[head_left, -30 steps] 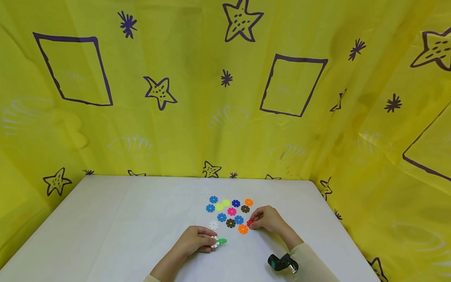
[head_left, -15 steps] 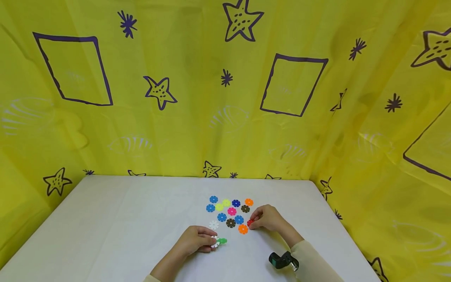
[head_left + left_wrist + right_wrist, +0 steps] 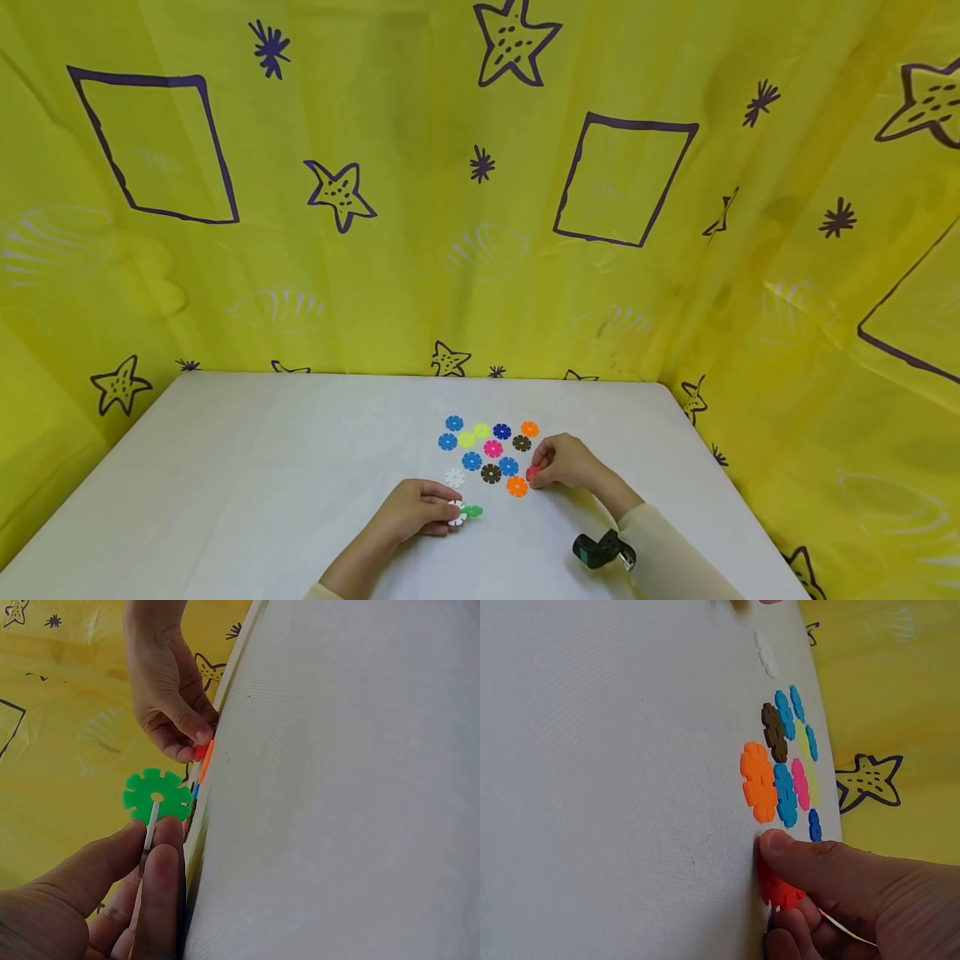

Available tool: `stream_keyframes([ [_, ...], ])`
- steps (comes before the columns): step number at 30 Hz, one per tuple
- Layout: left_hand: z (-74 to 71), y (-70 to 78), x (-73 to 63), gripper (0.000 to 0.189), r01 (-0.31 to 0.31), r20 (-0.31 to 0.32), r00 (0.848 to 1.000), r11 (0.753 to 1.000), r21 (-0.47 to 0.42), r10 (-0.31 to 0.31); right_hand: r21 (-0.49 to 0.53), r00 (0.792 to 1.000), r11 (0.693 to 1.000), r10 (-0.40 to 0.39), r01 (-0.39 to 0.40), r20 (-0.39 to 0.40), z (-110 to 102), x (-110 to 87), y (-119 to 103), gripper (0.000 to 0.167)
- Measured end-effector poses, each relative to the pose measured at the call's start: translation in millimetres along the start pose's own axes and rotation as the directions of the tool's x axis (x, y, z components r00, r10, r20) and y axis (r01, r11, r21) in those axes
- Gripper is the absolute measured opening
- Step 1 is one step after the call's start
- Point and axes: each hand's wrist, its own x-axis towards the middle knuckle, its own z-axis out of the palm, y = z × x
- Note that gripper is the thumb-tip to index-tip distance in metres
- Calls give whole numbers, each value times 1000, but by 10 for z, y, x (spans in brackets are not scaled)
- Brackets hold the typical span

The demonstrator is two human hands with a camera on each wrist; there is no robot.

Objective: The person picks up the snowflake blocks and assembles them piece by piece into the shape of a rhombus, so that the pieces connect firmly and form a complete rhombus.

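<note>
My left hand pinches a white notched disc between thumb and fingers, just in front of the loose discs. A green notched disc is slotted crosswise onto that white one, as the left wrist view shows. At the right side of the group, my right hand pinches a red notched disc by its edge. Part of the red disc is hidden under the thumb and fingers. Beside it lies an orange disc, flat on the table.
Several flat discs lie grouped on the white table, among them a white disc, a pink disc and a brown disc. A black device sits by the right sleeve. Yellow patterned cloth surrounds the table.
Both hands keep their holds in nearly the same places. The right wrist has turned very slightly, and the black device by it has shifted a little.
</note>
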Motion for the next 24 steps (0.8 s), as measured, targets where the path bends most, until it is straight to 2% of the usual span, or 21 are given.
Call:
stream_keyframes([
  [5,-1,7,-1,24,2,-2,1000,1000,3,-2,59,999,998,9,-6,-41,6,-42,17,24],
  [10,0,-6,5,24,-8,2,1000,1000,-6,8,150,999,989,2,5,-47,15,-109,60,18],
  [16,2,-30,17,23,-13,-1,1000,1000,-8,13,256,999,966,-16,26,-41,38,-167,117,15],
  [24,4,-39,28,23,-9,-6,1000,1000,0,9,368,998,930,22,1,-59,95,-246,164,21],
])
